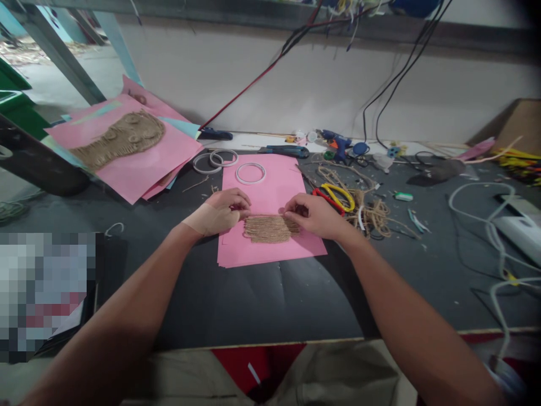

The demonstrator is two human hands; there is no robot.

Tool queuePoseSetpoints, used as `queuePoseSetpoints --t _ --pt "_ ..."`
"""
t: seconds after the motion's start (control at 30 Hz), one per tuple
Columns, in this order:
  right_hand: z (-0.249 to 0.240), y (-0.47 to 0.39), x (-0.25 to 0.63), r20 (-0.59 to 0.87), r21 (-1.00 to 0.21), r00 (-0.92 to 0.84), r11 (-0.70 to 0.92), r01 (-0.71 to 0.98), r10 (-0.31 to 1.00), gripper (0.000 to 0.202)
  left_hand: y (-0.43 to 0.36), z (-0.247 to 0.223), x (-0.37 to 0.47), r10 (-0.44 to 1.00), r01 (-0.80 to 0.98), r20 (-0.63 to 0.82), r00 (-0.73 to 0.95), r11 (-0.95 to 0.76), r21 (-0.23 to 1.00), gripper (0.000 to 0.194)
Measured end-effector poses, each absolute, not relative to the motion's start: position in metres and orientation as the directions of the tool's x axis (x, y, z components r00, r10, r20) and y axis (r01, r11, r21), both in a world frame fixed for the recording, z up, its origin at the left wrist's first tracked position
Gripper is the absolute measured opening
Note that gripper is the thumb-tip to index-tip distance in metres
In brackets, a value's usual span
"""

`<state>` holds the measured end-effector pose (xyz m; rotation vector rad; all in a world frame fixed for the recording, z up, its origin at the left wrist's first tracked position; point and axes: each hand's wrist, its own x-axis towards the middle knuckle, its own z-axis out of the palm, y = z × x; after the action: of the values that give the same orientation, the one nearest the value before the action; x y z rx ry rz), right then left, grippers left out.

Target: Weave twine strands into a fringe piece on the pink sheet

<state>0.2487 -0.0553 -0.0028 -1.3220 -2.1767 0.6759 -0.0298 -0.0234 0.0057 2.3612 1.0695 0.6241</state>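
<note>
Rows of brown twine [271, 230] lie side by side on a pink sheet [274, 183] in the middle of the table. At the top left corner of the rows, my left hand [220, 211] pinches the end of a thin twine strand. My right hand [315, 215] pinches at the top right corner, its thumb and forefinger together on the same strand. The strand runs between both hands along the upper edge of the rows. A pale ring [251, 165] rests on the sheet above my hands.
Yellow and red-handled scissors [338, 197] and loose twine [374, 217] lie right of the sheet. Pink sheets with twine work [127, 135] are at the back left. A blue cutter [287, 151], a glue gun [338, 144] and white cables [490, 225] also lie on the table [270, 310].
</note>
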Motion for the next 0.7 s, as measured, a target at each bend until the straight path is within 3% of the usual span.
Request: queuePoseSetpoints --t 0.47,0.7 --pt "0.0001 -0.0562 0.2477 0.147 -0.606 -0.428 0.423 0.674 0.892 0.003 -0.0249 0.0048 -0.0289 0.737 0.541 0.246 0.629 -0.643 0.542 0.008" --pt "0.0016 -0.0574 0.2452 0.154 -0.569 -0.431 0.437 0.697 0.889 0.013 -0.0262 0.0053 -0.0283 0.698 0.546 0.248 0.672 -0.693 0.472 0.011"
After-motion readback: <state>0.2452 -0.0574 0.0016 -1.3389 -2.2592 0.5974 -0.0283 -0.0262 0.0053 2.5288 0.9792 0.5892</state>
